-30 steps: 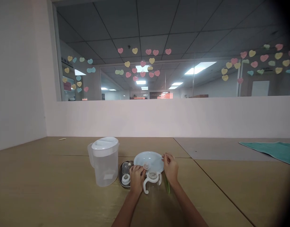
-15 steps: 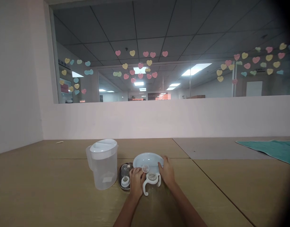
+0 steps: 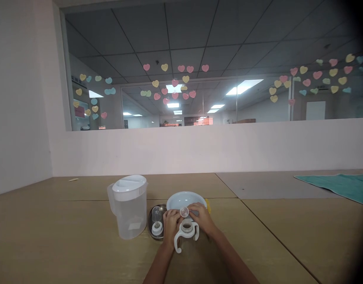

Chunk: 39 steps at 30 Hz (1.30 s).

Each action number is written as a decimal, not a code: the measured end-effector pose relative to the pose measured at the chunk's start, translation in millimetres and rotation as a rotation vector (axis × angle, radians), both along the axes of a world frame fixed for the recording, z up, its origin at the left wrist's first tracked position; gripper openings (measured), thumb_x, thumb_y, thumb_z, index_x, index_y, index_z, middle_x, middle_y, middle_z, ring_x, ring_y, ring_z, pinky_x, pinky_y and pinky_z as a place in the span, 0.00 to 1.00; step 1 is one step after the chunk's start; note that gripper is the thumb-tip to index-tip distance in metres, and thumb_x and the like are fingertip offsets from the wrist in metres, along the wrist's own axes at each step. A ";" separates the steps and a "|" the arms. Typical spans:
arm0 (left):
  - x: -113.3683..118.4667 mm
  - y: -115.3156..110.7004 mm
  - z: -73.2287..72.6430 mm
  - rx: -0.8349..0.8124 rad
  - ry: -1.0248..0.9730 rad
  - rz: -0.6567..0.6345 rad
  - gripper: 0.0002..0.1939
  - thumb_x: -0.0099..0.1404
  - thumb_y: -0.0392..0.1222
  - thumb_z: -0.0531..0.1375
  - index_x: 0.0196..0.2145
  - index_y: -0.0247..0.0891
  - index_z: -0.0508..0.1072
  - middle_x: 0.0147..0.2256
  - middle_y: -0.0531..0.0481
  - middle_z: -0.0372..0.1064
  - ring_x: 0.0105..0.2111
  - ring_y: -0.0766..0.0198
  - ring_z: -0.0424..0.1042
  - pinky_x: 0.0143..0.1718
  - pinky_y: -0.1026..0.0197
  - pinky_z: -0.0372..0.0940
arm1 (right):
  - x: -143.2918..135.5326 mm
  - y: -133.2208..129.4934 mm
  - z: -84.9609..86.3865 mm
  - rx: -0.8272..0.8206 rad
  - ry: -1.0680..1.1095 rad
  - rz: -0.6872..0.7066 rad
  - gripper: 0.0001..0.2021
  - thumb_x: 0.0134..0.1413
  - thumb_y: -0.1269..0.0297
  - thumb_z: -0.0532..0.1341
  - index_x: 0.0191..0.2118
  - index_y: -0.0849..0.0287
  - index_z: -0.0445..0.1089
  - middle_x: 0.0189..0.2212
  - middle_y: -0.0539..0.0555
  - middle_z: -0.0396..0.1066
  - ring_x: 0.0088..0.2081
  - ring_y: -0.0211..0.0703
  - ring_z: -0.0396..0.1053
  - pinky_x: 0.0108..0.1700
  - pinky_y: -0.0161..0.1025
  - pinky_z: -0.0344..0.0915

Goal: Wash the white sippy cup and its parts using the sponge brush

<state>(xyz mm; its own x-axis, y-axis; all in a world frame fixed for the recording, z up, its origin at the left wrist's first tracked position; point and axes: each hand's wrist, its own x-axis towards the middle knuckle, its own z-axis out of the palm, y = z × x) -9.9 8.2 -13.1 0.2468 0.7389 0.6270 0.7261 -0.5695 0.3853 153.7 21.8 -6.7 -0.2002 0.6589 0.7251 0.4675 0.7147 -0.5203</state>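
Tan tabletop (image 3: pixel 66 236), heart-stickered window (image 3: pixel 181 79) behind.

Table (image 3: pixel 66 244): tan wood-tone, with a grey panel (image 3: pixel 267 185) inset at right. Pitcher (image 3: pixel 128 207): translucent, white lid. Plate (image 3: pixel 184 199): pale blue. Handled collar (image 3: pixel 185 232): white. Small teat (image 3: pixel 184 212): clear, possibly faintly pink. Bowl (image 3: pixel 155 225): silver metal. Cloth (image 3: pixel 337 185): teal. Item behind the plate (image 3: pixel 208 204): yellow. Window hearts (image 3: pixel 175 83): pink, yellow, blue and green.
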 end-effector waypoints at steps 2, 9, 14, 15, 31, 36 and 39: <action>0.2 1.5 -0.9 0.001 0.000 -0.001 0.11 0.63 0.39 0.52 0.35 0.44 0.75 0.36 0.48 0.72 0.41 0.56 0.66 0.47 0.49 0.53 | -0.6 -2.4 2.4 0.012 0.039 0.043 0.13 0.54 0.58 0.56 0.36 0.55 0.76 0.35 0.57 0.76 0.39 0.47 0.70 0.46 0.47 0.62; -0.4 1.4 -1.8 0.025 0.019 -0.021 0.13 0.64 0.40 0.51 0.37 0.45 0.76 0.38 0.48 0.72 0.42 0.57 0.65 0.48 0.48 0.54 | -3.7 -10.1 9.2 0.021 0.007 0.070 0.10 0.52 0.62 0.59 0.37 0.55 0.77 0.37 0.57 0.75 0.41 0.46 0.69 0.47 0.45 0.62; 0.5 0.4 -1.7 0.028 0.030 -0.008 0.13 0.64 0.40 0.51 0.37 0.44 0.76 0.39 0.47 0.71 0.42 0.56 0.65 0.48 0.48 0.53 | -5.0 -11.6 10.8 0.027 0.003 0.096 0.09 0.50 0.63 0.61 0.36 0.55 0.77 0.35 0.56 0.75 0.39 0.45 0.70 0.45 0.43 0.64; 1.1 -0.1 -1.5 0.033 0.029 0.001 0.13 0.64 0.39 0.51 0.37 0.45 0.76 0.39 0.48 0.72 0.43 0.56 0.65 0.48 0.48 0.53 | -5.4 -11.1 10.4 0.021 0.007 0.095 0.09 0.50 0.63 0.60 0.35 0.55 0.77 0.35 0.56 0.75 0.39 0.45 0.70 0.44 0.43 0.64; -19.5 -37.5 13.4 0.424 -0.261 -0.239 0.24 0.61 0.58 0.46 0.34 0.39 0.74 0.29 0.44 0.69 0.33 0.57 0.67 0.38 0.53 0.61 | 9.0 -4.2 4.2 0.044 -0.261 -0.393 0.14 0.56 0.71 0.51 0.39 0.53 0.74 0.32 0.55 0.72 0.38 0.44 0.66 0.44 0.40 0.57; -10.9 -47.2 13.6 0.541 0.023 -0.342 0.23 0.56 0.59 0.51 0.36 0.39 0.74 0.30 0.43 0.68 0.31 0.58 0.66 0.34 0.54 0.59 | 7.5 -1.5 1.6 -0.054 -0.270 -0.388 0.15 0.52 0.73 0.53 0.37 0.53 0.76 0.34 0.55 0.73 0.39 0.46 0.67 0.42 0.40 0.58; -9.0 -47.9 16.3 0.501 0.122 -0.321 0.19 0.54 0.54 0.54 0.37 0.40 0.74 0.32 0.43 0.68 0.32 0.58 0.66 0.35 0.55 0.60 | 8.7 1.9 -0.2 -0.111 -0.132 -0.231 0.14 0.51 0.71 0.53 0.35 0.55 0.77 0.33 0.55 0.75 0.37 0.45 0.69 0.42 0.40 0.61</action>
